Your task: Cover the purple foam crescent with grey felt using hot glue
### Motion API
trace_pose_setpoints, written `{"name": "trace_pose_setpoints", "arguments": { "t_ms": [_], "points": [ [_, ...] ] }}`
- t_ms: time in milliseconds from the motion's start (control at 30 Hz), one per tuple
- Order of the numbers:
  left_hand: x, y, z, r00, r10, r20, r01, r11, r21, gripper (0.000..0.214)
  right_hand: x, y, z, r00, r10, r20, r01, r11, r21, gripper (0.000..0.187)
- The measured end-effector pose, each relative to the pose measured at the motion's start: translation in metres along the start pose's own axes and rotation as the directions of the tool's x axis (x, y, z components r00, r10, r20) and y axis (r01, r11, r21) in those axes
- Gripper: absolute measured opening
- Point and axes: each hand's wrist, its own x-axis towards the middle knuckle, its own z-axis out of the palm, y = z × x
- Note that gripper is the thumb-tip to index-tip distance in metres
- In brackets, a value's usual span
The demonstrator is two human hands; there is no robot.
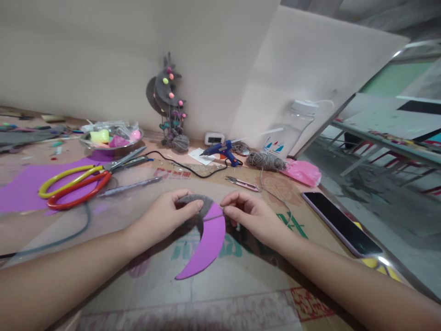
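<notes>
A purple crescent moon cutout point(214, 239) is held above the cardboard, its upper end wrapped in grey yarn point(199, 201). My left hand point(175, 209) pinches that wrapped end, thumb on top. One loose turn of yarn crosses the purple part just below the wrapping. At the crescent's right edge, my right hand point(244, 211) pinches the yarn between thumb and forefinger. From a grey yarn skein point(265, 161) behind, a strand runs forward toward my right forearm.
Red-and-yellow-handled scissors point(79, 184), a pen point(131, 186) and purple sheet point(20, 186) lie left. Thread snips point(243, 184), a blue glue gun point(222, 151) and a water bottle point(289, 126) are behind. A phone point(341, 223) lies right. A decorated grey moon point(168, 96) hangs at the back.
</notes>
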Motion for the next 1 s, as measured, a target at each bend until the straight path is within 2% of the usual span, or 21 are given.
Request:
{"name": "trace_pose_setpoints", "arguments": {
  "t_ms": [167,300,433,567,633,700,767,800,900,1000],
  "points": [
    [0.001,0.0,0.0,1.0,-0.007,0.001,0.007,1.0,0.002,0.026,-0.004,0.0,-0.004,0.989,-0.141,-0.044,0.124,0.953,-0.276,0.013],
    [0.001,0.0,0.0,1.0,-0.013,0.011,0.013,0.999,-0.032,0.023,-0.009,-0.015,-0.011,0.97,-0.237,-0.05,0.195,0.889,-0.415,0.016],
    [0.001,-0.001,0.001,0.999,0.009,0.035,-0.007,0.997,-0.071,0.025,-0.006,-0.037,-0.032,0.968,-0.25,-0.035,0.183,0.791,-0.583,0.022],
    [0.001,-0.004,0.003,0.999,0.021,0.024,-0.019,0.997,-0.069,0.029,0.008,-0.042,-0.054,0.972,-0.228,-0.055,0.145,0.766,-0.626,0.027],
    [0.001,-0.004,0.003,1.0,0.021,0.011,-0.021,0.999,-0.038,0.032,0.019,-0.041,-0.063,0.98,-0.197,-0.021,0.13,0.72,-0.681,0.029],
    [0.001,-0.004,0.002,0.999,0.03,0.011,-0.03,1.0,-0.008,0.032,0.034,-0.041,-0.071,0.986,-0.166,0.005,0.108,0.621,-0.777,0.028],
    [0.002,-0.003,0.002,0.999,0.032,0.027,-0.032,0.999,-0.01,0.031,0.055,-0.043,-0.08,0.989,-0.141,-0.037,0.04,0.506,-0.861,0.027],
    [0.001,-0.003,0.001,0.999,0.032,0.042,-0.031,0.999,-0.015,0.03,0.066,-0.044,-0.085,0.987,-0.139,-0.079,-0.002,0.48,-0.877,0.028],
    [0.001,-0.002,0.001,0.997,0.038,0.067,-0.036,0.999,-0.031,0.029,0.103,-0.043,-0.097,0.986,-0.088,-0.14,-0.081,0.481,-0.873,0.031],
    [0.0,-0.001,0.001,0.997,0.047,0.058,-0.045,0.998,-0.033,0.03,0.133,-0.033,-0.099,0.987,-0.062,-0.149,-0.093,0.536,-0.839,0.034]
  ]
}}
